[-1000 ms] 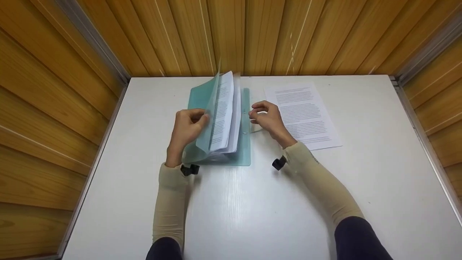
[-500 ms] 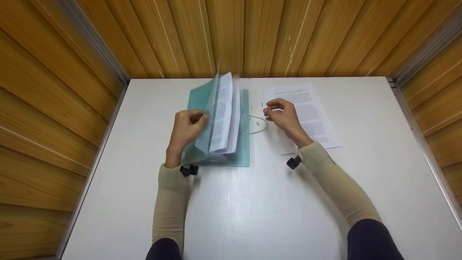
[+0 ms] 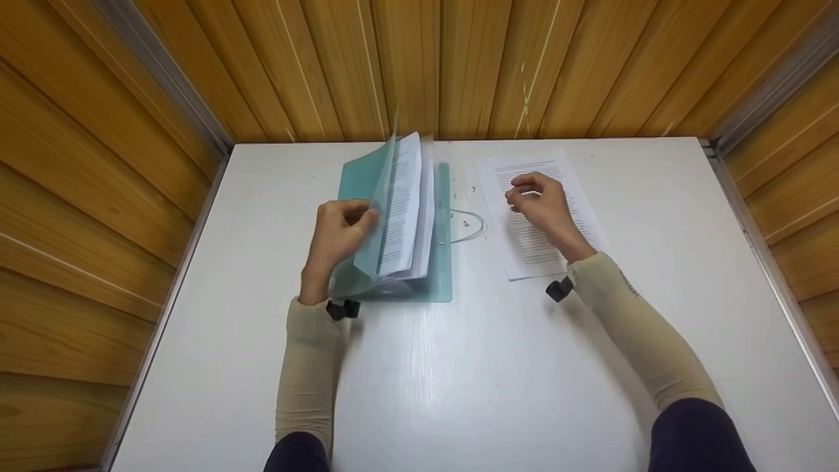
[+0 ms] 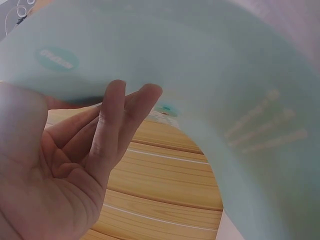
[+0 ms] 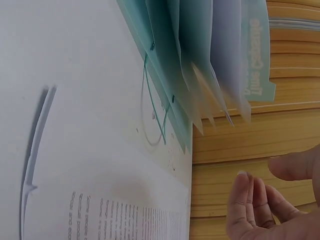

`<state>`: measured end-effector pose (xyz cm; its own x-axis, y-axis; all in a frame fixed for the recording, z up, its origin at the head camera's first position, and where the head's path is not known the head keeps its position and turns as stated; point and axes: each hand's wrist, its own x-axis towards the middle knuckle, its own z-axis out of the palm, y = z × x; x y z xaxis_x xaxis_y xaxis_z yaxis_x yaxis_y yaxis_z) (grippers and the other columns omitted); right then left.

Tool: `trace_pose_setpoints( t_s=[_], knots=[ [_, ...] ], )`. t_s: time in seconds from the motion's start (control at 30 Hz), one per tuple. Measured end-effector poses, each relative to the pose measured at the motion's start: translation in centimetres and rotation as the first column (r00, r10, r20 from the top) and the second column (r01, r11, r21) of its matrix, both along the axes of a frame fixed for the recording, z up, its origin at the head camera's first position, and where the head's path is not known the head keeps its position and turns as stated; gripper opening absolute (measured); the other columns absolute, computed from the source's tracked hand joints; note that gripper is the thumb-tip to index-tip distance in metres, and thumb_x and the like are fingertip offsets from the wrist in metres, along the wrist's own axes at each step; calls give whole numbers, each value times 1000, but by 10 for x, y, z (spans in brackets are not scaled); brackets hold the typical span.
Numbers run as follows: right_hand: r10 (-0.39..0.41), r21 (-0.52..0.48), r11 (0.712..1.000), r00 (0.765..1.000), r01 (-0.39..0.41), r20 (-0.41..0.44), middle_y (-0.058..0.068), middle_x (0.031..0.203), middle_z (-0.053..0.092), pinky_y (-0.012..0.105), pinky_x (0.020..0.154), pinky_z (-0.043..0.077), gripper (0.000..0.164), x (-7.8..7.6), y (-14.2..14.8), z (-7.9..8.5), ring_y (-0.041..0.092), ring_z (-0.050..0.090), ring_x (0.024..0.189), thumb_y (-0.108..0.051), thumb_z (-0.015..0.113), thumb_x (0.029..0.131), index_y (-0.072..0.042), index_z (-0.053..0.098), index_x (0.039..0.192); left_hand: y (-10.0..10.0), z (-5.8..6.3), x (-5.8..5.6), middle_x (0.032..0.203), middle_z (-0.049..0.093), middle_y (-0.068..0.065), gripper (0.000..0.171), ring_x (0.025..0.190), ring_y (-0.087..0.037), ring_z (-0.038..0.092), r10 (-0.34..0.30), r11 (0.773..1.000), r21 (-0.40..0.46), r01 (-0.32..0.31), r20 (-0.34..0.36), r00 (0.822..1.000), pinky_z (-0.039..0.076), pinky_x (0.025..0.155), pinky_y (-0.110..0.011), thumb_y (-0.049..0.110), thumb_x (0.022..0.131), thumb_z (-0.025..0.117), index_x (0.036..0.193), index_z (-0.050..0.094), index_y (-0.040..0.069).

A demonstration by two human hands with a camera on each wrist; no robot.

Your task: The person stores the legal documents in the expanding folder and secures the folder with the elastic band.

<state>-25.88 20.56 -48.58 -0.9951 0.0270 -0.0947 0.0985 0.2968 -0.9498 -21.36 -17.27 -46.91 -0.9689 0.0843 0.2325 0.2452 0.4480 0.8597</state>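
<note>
On the table [image 3: 406, 393], toward its far edge and left of centre, the folder [image 3: 369, 252]; inside it, upright or nearly so, the papers [image 3: 400, 216]; out from its right edge, the cord loop [image 3: 482, 226]; to the right of that, apart from the folder, the loose sheets [image 3: 521, 246]; at the folder's left, touching it, the left hand [image 3: 337, 233]; above the loose sheets, the right hand [image 3: 541, 203]; behind the table, the back wall [image 3: 419, 72]; to either side, the left wall [image 3: 78, 262] and the right wall [image 3: 799, 190].
</note>
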Motion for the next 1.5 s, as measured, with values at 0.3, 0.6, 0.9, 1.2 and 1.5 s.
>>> trace_pose_setpoints(
  t_s=[0.3,0.6,0.9,1.2,1.5],
  knots=[
    [-5,52,999,1000,6,-18,12,118,64,32,93,61,29,4,29,0,28,72,106,-13,68,103,-1,65,129,0,-2,1,99,82,-14,23,78,-22,75,-3,1000,5,3,-7,1000,56,71,-27,9,97,69,112,82,-3],
    [-36,134,990,999,35,-1,12,120,65,23,88,60,32,4,54,-4,20,70,105,-16,66,105,-1,64,133,1,-1,0,98,82,-14,21,77,-22,75,-11,1000,4,11,-34,999,56,69,-26,7,96,70,111,82,-2],
    [-70,146,987,997,66,23,10,119,64,24,88,60,41,3,72,-9,15,69,101,-20,68,104,4,61,136,1,0,1,100,82,-13,22,79,-22,74,-5,1000,0,5,-3,1000,56,71,-27,8,97,70,113,82,-1],
    [-126,205,972,991,114,46,9,118,64,29,90,60,42,-3,93,-21,19,68,102,-20,69,102,2,62,137,0,-2,1,100,81,-13,23,79,-22,73,0,1000,2,0,6,1000,57,72,-29,9,97,69,113,82,-1],
    [-170,329,932,985,151,31,14,126,65,14,73,51,46,-3,116,-31,11,65,90,-26,67,102,-1,62,139,-1,-2,0,104,81,-15,25,86,-25,78,0,1000,-1,0,5,1000,61,78,-37,10,97,69,115,81,-2]
  ],
)
